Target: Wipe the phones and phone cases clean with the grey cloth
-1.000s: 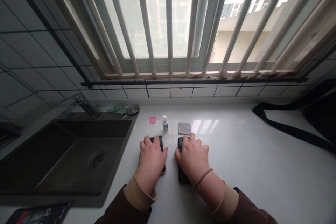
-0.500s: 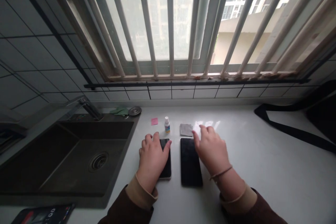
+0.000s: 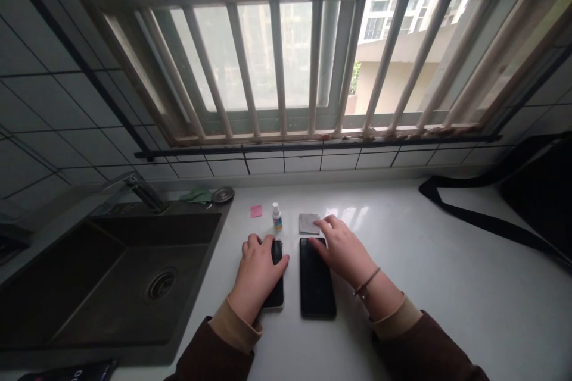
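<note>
My left hand point(image 3: 258, 271) lies over a smartphone point(image 3: 277, 286) on the white counter, thumb along its right edge and fingers bent across its top left. Much of that phone is hidden under the hand. Beside it on the right lies a larger black phone point(image 3: 316, 286), screen dark. My right hand point(image 3: 344, 250) hovers at its upper right with fingers apart. The index fingertip is at the right edge of a folded grey cloth point(image 3: 307, 224); whether it touches is unclear. The thumb is over the black phone's top. A small white-capped bottle point(image 3: 277, 217) stands behind the phones.
A pink sticky note point(image 3: 255, 211) lies left of the bottle. To the left is a dark sink point(image 3: 210, 262) with a faucet point(image 3: 145, 193), a green cloth point(image 3: 196, 196) and a drain lid point(image 3: 223, 194). A black strap point(image 3: 473, 217) lies at right, below the barred window point(image 3: 277, 71).
My right hand has moved left, bringing its index finger to the grey cloth's edge. The left hand stays on its phone. The view has tilted up slightly.
</note>
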A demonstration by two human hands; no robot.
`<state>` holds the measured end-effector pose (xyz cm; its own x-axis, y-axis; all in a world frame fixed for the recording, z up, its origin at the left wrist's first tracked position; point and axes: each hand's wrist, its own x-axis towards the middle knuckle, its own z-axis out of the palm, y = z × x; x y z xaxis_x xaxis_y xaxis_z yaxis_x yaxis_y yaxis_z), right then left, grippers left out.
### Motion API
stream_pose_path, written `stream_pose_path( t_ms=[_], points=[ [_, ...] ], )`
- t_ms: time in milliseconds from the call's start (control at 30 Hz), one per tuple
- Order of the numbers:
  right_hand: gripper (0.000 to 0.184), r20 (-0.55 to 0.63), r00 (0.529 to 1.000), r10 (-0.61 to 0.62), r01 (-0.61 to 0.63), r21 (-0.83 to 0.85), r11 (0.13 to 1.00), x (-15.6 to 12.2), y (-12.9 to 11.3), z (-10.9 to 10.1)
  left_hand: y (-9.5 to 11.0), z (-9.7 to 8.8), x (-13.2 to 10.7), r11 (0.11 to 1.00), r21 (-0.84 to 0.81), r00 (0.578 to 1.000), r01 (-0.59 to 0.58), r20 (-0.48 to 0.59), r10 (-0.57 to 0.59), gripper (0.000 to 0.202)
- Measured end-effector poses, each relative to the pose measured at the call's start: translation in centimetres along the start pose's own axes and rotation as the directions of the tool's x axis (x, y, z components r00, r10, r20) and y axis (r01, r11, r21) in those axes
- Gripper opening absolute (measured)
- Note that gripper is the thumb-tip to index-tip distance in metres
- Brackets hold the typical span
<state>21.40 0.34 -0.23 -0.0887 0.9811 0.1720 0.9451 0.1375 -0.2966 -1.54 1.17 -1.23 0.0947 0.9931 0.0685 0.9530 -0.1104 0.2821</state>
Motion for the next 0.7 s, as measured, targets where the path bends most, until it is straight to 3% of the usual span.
stream_pose_path(
  t_ms=[67, 233, 433, 567, 700],
  points=[
    [0.049, 0.016, 0.989, -0.145, 0.145, 0.026, 0.989, -0.5, -1.3, 0.5, 0.0, 0.1, 0.0, 1.000, 0.007, 1.000, -0.016, -0.013, 0.016, 0.050],
    [0.077, 0.075, 0.988, -0.132, 0.131, 0.021, 0.991, -1.7, -3.1, 1.7, -0.1, 0.4, -0.1, 1.000, 0.022, 1.000, -0.022, -0.020, 0.023, 0.050],
    [0.062, 0.085, 0.977, -0.194, 0.192, 0.027, 0.981, -2.1, -3.4, 2.0, -0.1, 0.4, -0.4, 0.999, 0.018, 0.999, -0.026, -0.037, 0.027, 0.048],
    [0.062, 0.093, 0.976, -0.196, 0.194, 0.036, 0.980, -2.1, -3.3, 1.9, -0.3, 0.7, -0.2, 1.000, 0.000, 0.999, -0.019, -0.037, 0.019, 0.051],
    [0.063, 0.071, 0.980, -0.185, 0.185, 0.007, 0.983, -2.0, -3.2, 1.7, 0.7, -1.5, -0.6, 0.993, -0.116, 0.990, -0.008, -0.143, -0.009, 0.048]
  ],
)
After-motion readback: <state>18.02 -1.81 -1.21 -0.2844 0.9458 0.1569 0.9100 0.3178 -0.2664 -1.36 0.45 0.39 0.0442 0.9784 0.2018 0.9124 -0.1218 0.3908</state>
